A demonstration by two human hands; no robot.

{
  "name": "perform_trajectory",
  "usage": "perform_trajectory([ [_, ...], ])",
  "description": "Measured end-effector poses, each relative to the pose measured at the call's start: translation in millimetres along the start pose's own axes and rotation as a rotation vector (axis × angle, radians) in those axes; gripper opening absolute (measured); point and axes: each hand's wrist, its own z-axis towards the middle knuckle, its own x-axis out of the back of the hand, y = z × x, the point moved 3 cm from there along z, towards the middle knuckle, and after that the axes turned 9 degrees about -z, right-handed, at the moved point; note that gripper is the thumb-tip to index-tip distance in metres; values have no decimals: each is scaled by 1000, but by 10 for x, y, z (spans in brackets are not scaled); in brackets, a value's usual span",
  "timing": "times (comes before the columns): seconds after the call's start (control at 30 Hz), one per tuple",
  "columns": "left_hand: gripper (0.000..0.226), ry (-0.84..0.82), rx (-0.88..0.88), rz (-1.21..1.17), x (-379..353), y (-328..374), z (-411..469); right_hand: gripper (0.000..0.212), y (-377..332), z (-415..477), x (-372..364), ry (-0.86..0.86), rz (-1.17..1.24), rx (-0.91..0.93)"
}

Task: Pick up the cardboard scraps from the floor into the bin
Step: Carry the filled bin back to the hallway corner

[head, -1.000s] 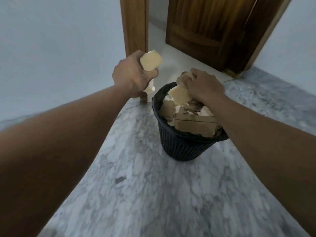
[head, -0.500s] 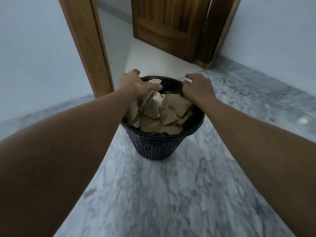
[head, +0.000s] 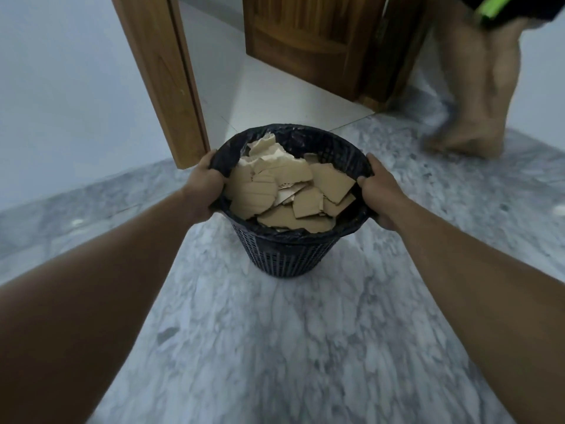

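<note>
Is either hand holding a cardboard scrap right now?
No, the left hand and right hand both grip the bin by its rim, and the cardboard scraps lie inside it.

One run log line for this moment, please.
left hand: grips bin rim | right hand: grips bin rim | cardboard scraps: in bin

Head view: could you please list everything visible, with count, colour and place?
black plastic mesh bin: one, black, at centre
torn cardboard scraps: many, tan, piled inside the bin
marble floor: one, grey-white, under the bin
wooden door frame: one, brown, upper left
wooden door: one, brown, top centre
plain wall: one, pale, left
another person's bare legs: two, blurred, upper right
left hand: one, gripping the bin's left rim
right hand: one, gripping the bin's right rim
</note>
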Motion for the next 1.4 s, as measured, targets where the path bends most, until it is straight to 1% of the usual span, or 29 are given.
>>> perform_trajectory([
  [0.13,80,33,48,-11,-237,122,-120,65,13,-64,189,3,21,-10],
  [0.27,79,-21,103,16,-648,335,-234,63,-76,-275,658,34,44,-57],
  [0.33,77,-76,118,51,-950,448,-274,60,-81,-404,991,77,75,-91],
  [0.47,81,-202,159,99,-1748,675,-428,58,-16,-786,1806,185,122,-181],
  [0.57,83,-350,178,141,-2519,879,-662,58,81,-1166,2509,294,167,-249],
  [0.67,80,-507,189,201,-3398,1077,-1015,59,213,-1623,3286,410,215,-301],
  [0.8,79,-698,209,241,-4583,1329,-1656,56,325,-2321,4303,592,248,-369],
  [1.0,82,-905,272,300,-6204,1701,-2835,54,365,-3546,5642,860,330,-496],
  [1.13,71,-1077,325,382,-7134,1924,-3748,54,293,-4502,6448,1041,347,-593],
  [1.27,59,-1212,366,446,-7944,2298,-4933,55,101,-5469,7238,1225,403,-644],
  [1.4,59,-1277,387,410,-8646,2667,-6026,49,-178,-6364,7922,1383,451,-718],
])
